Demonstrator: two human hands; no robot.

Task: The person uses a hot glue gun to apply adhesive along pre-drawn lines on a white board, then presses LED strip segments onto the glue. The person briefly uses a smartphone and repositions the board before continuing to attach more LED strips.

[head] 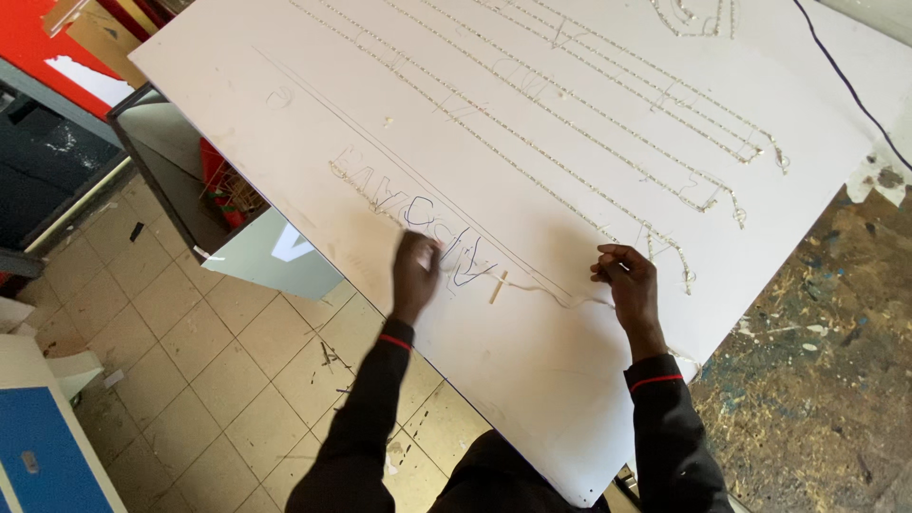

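Two black sleeves with red cuff stripes reach up from the bottom of the frame over a large, smooth white board (532, 380) lying across a paint-spattered workbench (817, 380). The left hand (415, 271), fingers curled, presses on pencilled lettering at centre, just left of a small pale stick (498, 287). The right hand (627, 280) pinches a thin beaded chain (560, 296), more chains running in rows towards the upper right; beige floor tiles (190, 380) show lower left.

Bright even daylight, soft shadows under both hands, left hand (415, 271) motion-blurred, white board (570, 380) slightly washed out
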